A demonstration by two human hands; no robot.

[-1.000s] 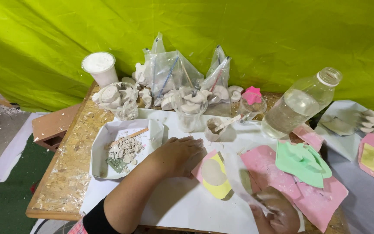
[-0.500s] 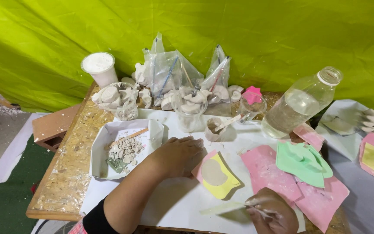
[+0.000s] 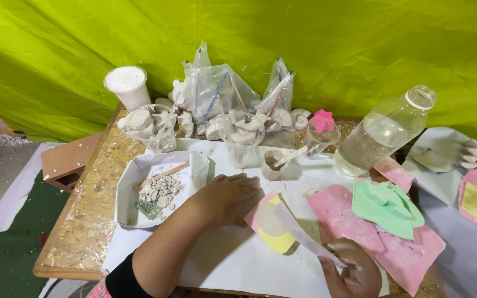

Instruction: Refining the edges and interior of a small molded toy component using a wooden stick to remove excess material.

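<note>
Yellow and pink, the mould (image 3: pixel 271 223) lies flat on the white sheet (image 3: pixel 233 259), just right of the tray (image 3: pixel 133 190). It is pinned at its left edge by the left hand (image 3: pixel 228 197), which is laid palm-down with the fingers extended; nothing is gripped. A thin pale strip (image 3: pixel 305 234) is pinched in the closed fingers of the right hand (image 3: pixel 354 270), and its free end is rested across the mould.

For this step to be done well, the mould should be kept pressed so that it cannot slide, and the strip should be drawn level across the cavity with light, even pressure. This is a judgement, not something observed.

Containers, located from the tray:
- Tray: pale broken fragments, a greenish piece and a wooden stick are held in it.
- Cup (image 3: pixel 274 164), to the right: a stirrer is propped in it; the contents cannot be made out.
- Bottle (image 3: pixel 385 132), further right: tilted and partly filled with clear liquid.
- Tub (image 3: pixel 127 86), behind: filled with white powder or plaster.
- Clear cups (image 3: pixel 155 129) and bags (image 3: pixel 216 91), behind: white cast shapes are stored in them.
</note>
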